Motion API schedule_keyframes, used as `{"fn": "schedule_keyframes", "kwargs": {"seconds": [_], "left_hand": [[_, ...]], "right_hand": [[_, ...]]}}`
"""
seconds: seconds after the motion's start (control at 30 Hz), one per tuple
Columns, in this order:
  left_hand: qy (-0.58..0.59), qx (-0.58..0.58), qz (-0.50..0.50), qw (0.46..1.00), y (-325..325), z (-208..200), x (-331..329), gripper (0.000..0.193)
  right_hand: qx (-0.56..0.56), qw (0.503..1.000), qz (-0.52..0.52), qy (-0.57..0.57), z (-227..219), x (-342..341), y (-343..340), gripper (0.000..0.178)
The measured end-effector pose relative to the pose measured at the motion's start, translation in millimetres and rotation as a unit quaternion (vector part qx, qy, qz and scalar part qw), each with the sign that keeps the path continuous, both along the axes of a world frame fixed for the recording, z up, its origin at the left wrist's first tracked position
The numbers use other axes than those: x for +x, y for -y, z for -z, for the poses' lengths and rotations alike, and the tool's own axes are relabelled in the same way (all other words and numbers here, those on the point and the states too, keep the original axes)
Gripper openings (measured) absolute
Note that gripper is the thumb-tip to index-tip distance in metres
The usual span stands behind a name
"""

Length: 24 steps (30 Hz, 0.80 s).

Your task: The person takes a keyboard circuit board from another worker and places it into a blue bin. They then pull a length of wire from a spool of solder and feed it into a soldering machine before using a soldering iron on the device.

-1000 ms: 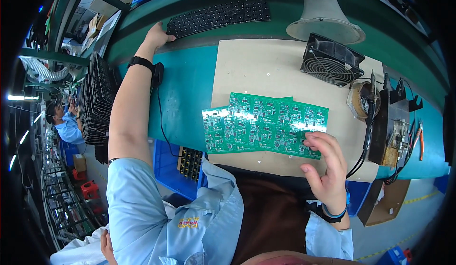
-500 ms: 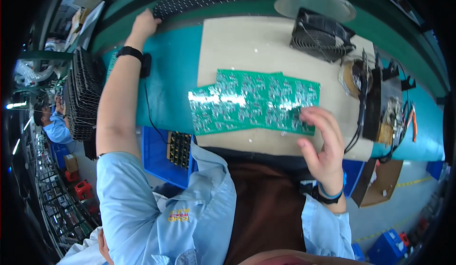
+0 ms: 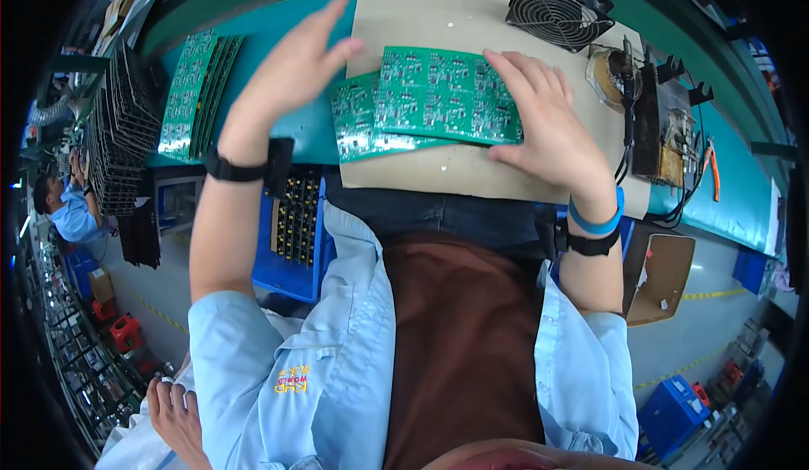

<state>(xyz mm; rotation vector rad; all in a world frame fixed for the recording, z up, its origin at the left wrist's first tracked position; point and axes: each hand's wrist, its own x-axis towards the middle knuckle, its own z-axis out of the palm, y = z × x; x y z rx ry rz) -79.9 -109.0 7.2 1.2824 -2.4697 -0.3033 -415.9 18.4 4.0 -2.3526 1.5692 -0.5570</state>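
Observation:
My left hand [image 3: 291,69] is in the air over the teal mat, left of the circuit boards. Its fingers are stretched out, the thumb is apart and nothing is in it. With fingers at the far corner and thumb at the near one, my right hand [image 3: 552,124] grips the right end of a green circuit board [image 3: 434,91] full of small parts. That board overlaps another green circuit board [image 3: 358,137] lying on the beige sheet [image 3: 497,175]; how many are in my grip I cannot tell.
Several green boards stand in a row [image 3: 190,95] at left, beside a stack of black racks [image 3: 126,133]. A black fan [image 3: 556,15] and a solder coil [image 3: 611,74] with metal fixture [image 3: 666,145] stand at right. A blue bin [image 3: 286,276] sits below the bench edge.
My left hand has come back from the black perforated strip at the far edge. My right hand has closed on the board's right end, and the upper board has shifted. The whole view has tilted.

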Motion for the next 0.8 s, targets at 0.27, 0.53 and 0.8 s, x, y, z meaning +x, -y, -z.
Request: {"fn": "schedule_keyframes", "kwargs": {"seconds": [0.27,0.53,0.8], "left_hand": [[-0.003,-0.04,0.081,0.996,-83,-43,-25,0.099],[0.08,0.025,0.114,0.99,-73,-3,-63,0.122],[0.151,0.022,0.072,0.986,-80,-7,-81,0.113]], "right_hand": [[-0.06,0.991,-0.1,0.06,-8,12,17,0.112],[-0.038,0.982,-0.152,0.104,8,31,26,0.115],[-0.093,0.986,-0.053,0.125,22,9,-12,0.104]]}}
